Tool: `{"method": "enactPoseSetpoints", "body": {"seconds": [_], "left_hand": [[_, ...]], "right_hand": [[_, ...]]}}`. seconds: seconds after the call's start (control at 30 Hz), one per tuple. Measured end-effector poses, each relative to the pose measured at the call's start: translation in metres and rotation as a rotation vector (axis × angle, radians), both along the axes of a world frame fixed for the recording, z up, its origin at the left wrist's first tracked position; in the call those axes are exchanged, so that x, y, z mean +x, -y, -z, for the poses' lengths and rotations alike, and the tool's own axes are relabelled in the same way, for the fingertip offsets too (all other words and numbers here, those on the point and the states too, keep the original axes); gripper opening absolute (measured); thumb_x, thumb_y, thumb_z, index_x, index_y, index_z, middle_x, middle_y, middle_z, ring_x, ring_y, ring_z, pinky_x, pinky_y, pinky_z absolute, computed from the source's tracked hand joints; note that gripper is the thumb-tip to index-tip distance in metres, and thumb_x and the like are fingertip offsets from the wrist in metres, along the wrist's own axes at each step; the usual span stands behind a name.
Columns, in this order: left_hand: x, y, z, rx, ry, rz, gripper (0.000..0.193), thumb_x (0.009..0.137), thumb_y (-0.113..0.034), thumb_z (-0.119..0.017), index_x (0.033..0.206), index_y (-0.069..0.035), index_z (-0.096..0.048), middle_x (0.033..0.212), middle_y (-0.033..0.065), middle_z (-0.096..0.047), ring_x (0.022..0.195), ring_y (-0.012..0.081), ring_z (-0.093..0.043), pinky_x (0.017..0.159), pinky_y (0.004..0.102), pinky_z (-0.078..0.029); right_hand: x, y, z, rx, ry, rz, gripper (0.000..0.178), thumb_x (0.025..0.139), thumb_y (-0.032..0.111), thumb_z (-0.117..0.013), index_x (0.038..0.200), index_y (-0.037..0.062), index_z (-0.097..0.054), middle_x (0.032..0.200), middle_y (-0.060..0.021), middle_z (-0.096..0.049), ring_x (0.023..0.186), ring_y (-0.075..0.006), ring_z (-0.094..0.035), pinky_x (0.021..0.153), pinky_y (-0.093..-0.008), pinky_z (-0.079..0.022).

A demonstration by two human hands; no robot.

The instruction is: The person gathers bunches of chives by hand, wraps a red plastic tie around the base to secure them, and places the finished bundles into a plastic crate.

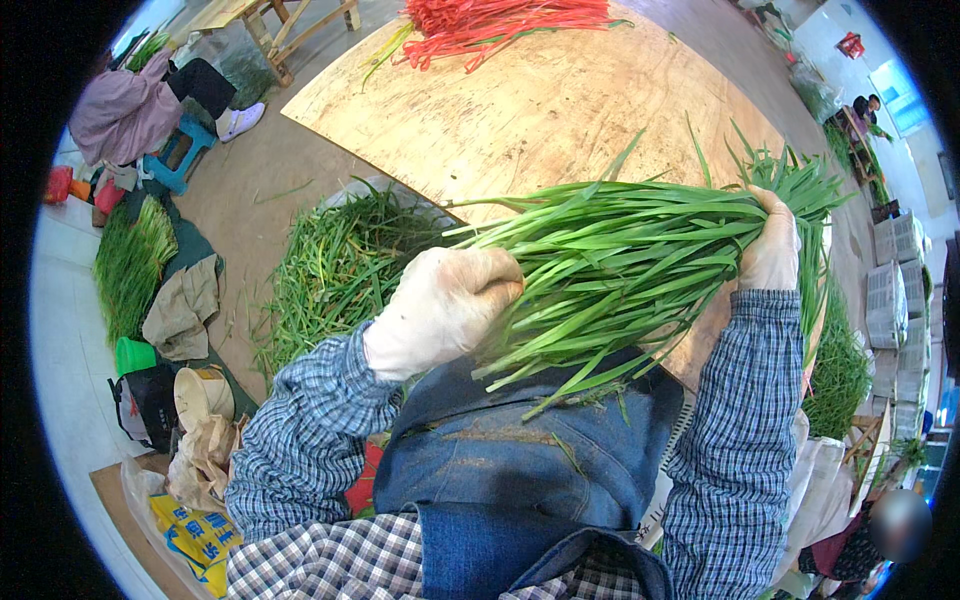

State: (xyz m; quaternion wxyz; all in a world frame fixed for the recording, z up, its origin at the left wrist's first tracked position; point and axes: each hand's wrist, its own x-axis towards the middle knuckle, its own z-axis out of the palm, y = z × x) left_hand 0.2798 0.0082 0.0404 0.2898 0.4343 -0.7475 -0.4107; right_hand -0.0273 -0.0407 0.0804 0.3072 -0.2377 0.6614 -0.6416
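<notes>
A thick bunch of long, flat green garlic chives (620,255) stretches sideways in front of me, over the near edge of the wooden table and my lap. My right hand (772,245), in a whitish glove, wraps round it at the right. At its left end my left hand (443,305), gloved too, is closed with bent fingers against the leaf ends. What those fingers pinch, if anything, is hidden. Loose bits of leaf lie on my blue denim apron (510,450).
Red strips (510,25) are piled at the table's (560,120) far edge. A heap of loose leaves (340,260) stands left of the table, more greens (838,380) at the right. A seated person (130,105) is on a blue stool (182,155) at the far left.
</notes>
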Motion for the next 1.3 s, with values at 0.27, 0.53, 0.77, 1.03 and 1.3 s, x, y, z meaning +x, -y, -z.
{"method": "enactPoseSetpoints", "body": {"seconds": [0.27, 0.53, 0.77, 1.03, 1.3], "left_hand": [[-0.042, 0.011, -0.046, -0.767, -0.117, 0.058, 0.008, 0.07, -0.006, -0.061, 0.075, -0.005, -0.054, 0.061, 0.0082, -0.052, 0.054, 0.0252, -0.055, 0.051, 0.0315, -0.044], [0.127, -0.019, -0.071, -0.049, -0.134, -0.426, 0.012, 0.074, -0.006, -0.063, 0.086, -0.003, -0.063, 0.074, 0.0075, -0.061, 0.056, 0.0146, -0.057, 0.049, 0.0269, -0.046], [0.01, -0.015, -0.028, -0.651, 0.191, -0.039, 0.027, 0.069, -0.002, -0.064, 0.096, -0.007, -0.064, 0.083, 0.0117, -0.061, 0.073, 0.0274, -0.061, 0.063, 0.0349, -0.049], [-0.041, 0.02, -0.022, -0.82, 0.242, 0.125, 0.02, 0.065, -0.005, -0.066, 0.085, -0.006, -0.062, 0.081, 0.009, -0.058, 0.072, 0.0251, -0.058, 0.06, 0.0337, -0.048], [0.02, 0.021, -0.051, -0.025, -0.569, 0.006, 0.01, 0.077, -0.008, -0.064, 0.078, -0.001, -0.058, 0.074, 0.0104, -0.061, 0.068, 0.0193, -0.059, 0.057, 0.0271, -0.045]], "right_hand": [[0.015, 0.001, -0.008, -0.085, 0.143, -0.009, 0.017, 0.073, 0.007, -0.064, 0.083, -0.0057, -0.059, 0.078, -0.0123, -0.062, 0.063, -0.0226, -0.06, 0.059, -0.0353, -0.051], [0.005, -0.01, 0.011, -0.024, -0.236, -0.059, 0.024, 0.076, 0.013, -0.062, 0.088, -0.0072, -0.061, 0.084, -0.0143, -0.063, 0.067, -0.0233, -0.061, 0.063, -0.0344, -0.052], [0.004, -0.006, -0.004, 0.001, 0.022, 0.024, 0.023, 0.075, 0.012, -0.062, 0.087, -0.008, -0.061, 0.084, -0.0143, -0.063, 0.067, -0.0231, -0.061, 0.063, -0.0347, -0.052], [0.011, -0.003, -0.008, -0.015, 0.094, 0.07, 0.021, 0.073, 0.01, -0.063, 0.086, -0.0056, -0.059, 0.08, -0.0132, -0.062, 0.064, -0.0245, -0.06, 0.061, -0.037, -0.052], [-0.001, -0.006, 0.002, 0.037, -0.007, 0.043, 0.026, 0.072, 0.016, -0.064, 0.088, -0.0054, -0.062, 0.085, -0.014, -0.063, 0.07, -0.0234, -0.06, 0.065, -0.0365, -0.052]]}}
